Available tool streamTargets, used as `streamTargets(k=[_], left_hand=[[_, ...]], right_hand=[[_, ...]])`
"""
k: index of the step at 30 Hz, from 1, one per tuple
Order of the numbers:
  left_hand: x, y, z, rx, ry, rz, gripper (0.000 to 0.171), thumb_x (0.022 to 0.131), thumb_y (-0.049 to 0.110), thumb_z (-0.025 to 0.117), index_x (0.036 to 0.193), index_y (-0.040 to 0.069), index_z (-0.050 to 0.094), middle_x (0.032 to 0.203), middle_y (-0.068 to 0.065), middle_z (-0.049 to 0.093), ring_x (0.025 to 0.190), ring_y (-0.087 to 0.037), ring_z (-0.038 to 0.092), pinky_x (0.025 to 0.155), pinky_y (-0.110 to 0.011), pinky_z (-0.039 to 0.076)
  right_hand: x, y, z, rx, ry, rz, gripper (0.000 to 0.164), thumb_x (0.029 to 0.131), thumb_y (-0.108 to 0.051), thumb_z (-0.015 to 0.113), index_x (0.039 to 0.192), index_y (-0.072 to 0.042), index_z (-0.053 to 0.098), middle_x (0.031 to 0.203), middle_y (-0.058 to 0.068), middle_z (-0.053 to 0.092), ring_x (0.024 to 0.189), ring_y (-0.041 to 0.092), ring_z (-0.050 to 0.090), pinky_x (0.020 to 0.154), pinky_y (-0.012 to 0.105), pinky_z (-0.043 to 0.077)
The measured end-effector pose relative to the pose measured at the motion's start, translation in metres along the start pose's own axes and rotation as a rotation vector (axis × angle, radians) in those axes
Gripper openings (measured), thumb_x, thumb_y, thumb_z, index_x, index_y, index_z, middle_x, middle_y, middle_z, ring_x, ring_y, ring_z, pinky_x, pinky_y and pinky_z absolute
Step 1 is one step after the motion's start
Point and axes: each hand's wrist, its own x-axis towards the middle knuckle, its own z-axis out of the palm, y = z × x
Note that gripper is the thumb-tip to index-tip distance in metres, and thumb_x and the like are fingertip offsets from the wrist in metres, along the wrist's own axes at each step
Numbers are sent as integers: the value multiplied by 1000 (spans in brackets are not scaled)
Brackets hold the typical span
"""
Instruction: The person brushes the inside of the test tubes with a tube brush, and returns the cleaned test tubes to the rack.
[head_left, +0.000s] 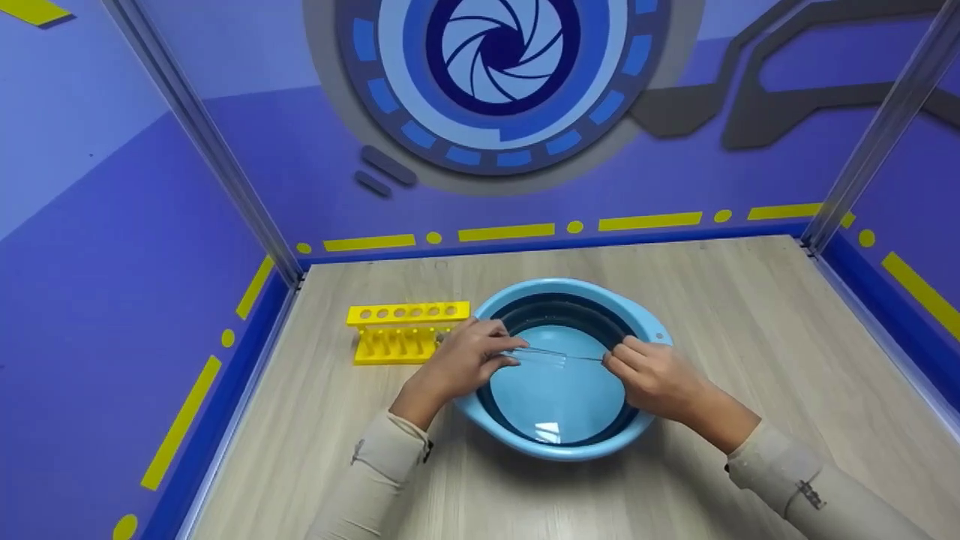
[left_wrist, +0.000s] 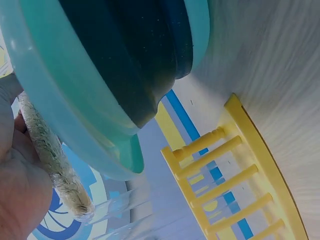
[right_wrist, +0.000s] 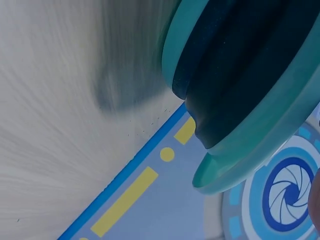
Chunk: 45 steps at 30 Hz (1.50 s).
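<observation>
My left hand (head_left: 474,354) holds a clear glass test tube (head_left: 551,359) level above the blue basin (head_left: 652,330). Inside the tube, in the left wrist view, sits the pale bristle head of a test tube brush (left_wrist: 55,160), close to the rounded end. The brush's thin wire handle (head_left: 585,358) comes out of the tube's mouth toward the right. My right hand (head_left: 651,375) pinches that wire over the basin's right rim. Only a sliver of the right hand shows in the right wrist view.
A yellow test tube rack (head_left: 409,311) stands left of the basin, near the left hand. Blurred clear tube shapes (left_wrist: 117,205) appear by it in the left wrist view. Blue and purple panels (head_left: 225,187) enclose the wooden table (head_left: 750,322) at the back and sides.
</observation>
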Motion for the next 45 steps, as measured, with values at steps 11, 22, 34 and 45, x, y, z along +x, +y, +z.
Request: streamTargets(k=[11, 22, 34, 45], left_hand=[[-4, -4, 1, -11, -4, -14, 33, 103, 41, 68, 135, 35, 75, 110, 6, 72, 98, -15, 59, 90, -33, 51], [-10, -11, 0, 1, 3, -24, 35, 104, 45, 65, 137, 34, 74, 111, 7, 73, 99, -15, 59, 89, -33, 52], [-28, -22, -2, -14, -5, -122, 36, 103, 46, 68, 137, 36, 73, 112, 7, 74, 104, -16, 58, 93, -36, 52], [-25, -25, -1, -7, 40, -115, 37, 102, 46, 69, 137, 37, 73, 114, 7, 74, 105, -15, 62, 98, -37, 56]], right_hand=[[-4, 0, -1, -9, 16, -22, 34, 108, -4, 45, 91, -5, 75, 75, 4, 63, 62, 14, 56, 54, 22, 55], [-8, 2, -7, -11, -4, -12, 35, 110, -6, 45, 92, -4, 75, 76, 4, 63, 63, 14, 56, 55, 23, 57], [-22, 4, -17, 4, -28, 32, 34, 111, -9, 47, 92, -5, 74, 76, 3, 62, 61, 12, 53, 50, 21, 51], [-25, 8, -27, 35, -36, 93, 33, 111, -10, 47, 91, -7, 73, 78, 3, 65, 62, 12, 59, 54, 25, 58]])
